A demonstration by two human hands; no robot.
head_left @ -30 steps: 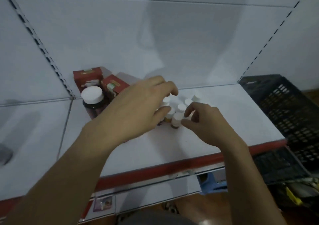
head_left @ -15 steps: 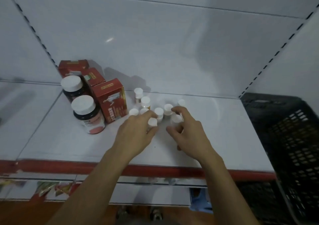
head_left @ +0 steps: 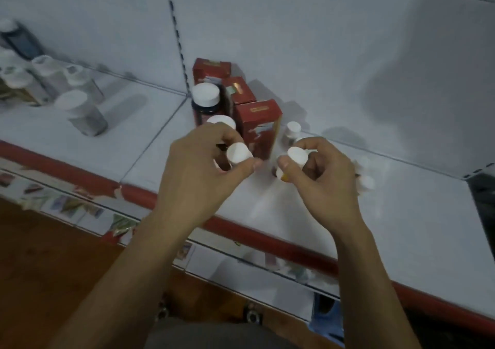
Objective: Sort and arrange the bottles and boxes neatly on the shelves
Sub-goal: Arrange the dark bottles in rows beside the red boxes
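Bottles (head_left: 238, 153), where now?
— One gripped in the left hand (head_left: 203, 166), another in the right hand (head_left: 324, 172), just above the shelf (head_left: 401, 214).
— Risk?
— Crowding: setting them down could topple the red box (head_left: 258, 126).

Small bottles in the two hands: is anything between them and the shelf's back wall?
Yes. The left hand grips one small bottle just in front of the nearest red box; the right hand grips a second small bottle with an upright bottle standing behind it. Both would likely block a straight push back.
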